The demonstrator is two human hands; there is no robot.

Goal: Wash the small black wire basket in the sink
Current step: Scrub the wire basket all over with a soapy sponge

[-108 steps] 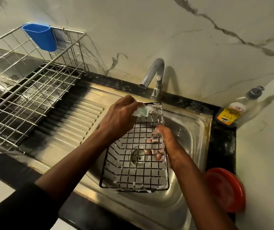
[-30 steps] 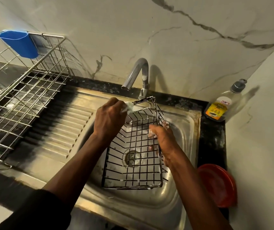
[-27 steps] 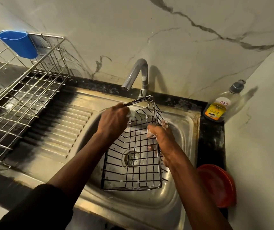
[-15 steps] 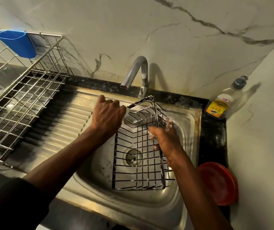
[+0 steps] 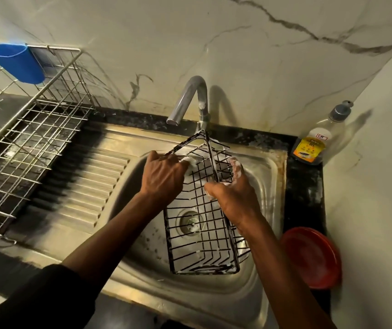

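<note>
Fingers [image 5: 236, 167] of foamy right hand [image 5: 235, 198] round black wire basket [image 5: 210, 162] rim, left hand [image 5: 164, 179] round pale sponge [image 5: 191, 161]

The left forearm [image 5: 109, 236] and right forearm [image 5: 278, 269] reach forward, bare. A black sleeve [image 5: 31, 298] covers the left arm nearer the elbow. The left hand [image 5: 164, 179] lies back-up, fingers curled round a pale wad [image 5: 191, 160]. The right hand [image 5: 234, 195], fingers foamy, clamps the wire basket [image 5: 202, 224] by its rim, thumb inside, fingers outside.
</note>
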